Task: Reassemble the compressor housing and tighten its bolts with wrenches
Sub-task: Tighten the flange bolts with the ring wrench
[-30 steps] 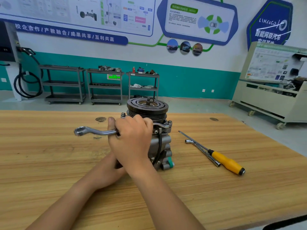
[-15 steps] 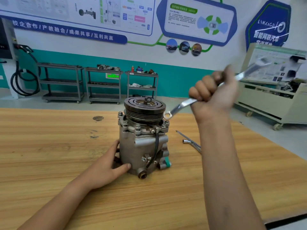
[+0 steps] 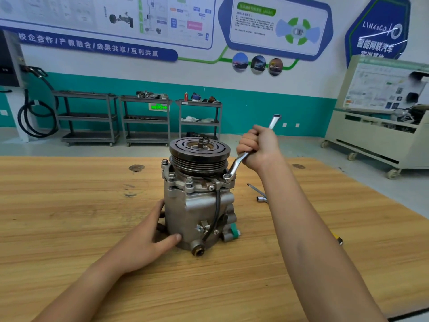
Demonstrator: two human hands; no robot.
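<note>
A grey metal compressor [image 3: 197, 205] stands upright on the wooden table [image 3: 69, 217], its black grooved pulley [image 3: 199, 151] on top. Bolts [image 3: 189, 180] ring the flange under the pulley. My right hand [image 3: 260, 147] grips a silver ring wrench [image 3: 239, 162]; its lower ring end sits on the bolt at the flange's right corner, and the handle slants up to the right. My left hand [image 3: 148, 235] rests against the housing's lower left side, fingers spread and thumb along the front.
A thin metal tool [image 3: 258, 194] and a yellow-handled screwdriver [image 3: 336, 238] lie on the table right of my forearm, mostly hidden by it. Grey shelf carts [image 3: 146, 119] line the far wall. A beige training bench [image 3: 380, 131] stands at right.
My right hand swung the wrench from the compressor's left side, up through the air to the right, then lowered its ring end onto the right corner bolt. My left hand stayed on the housing.
</note>
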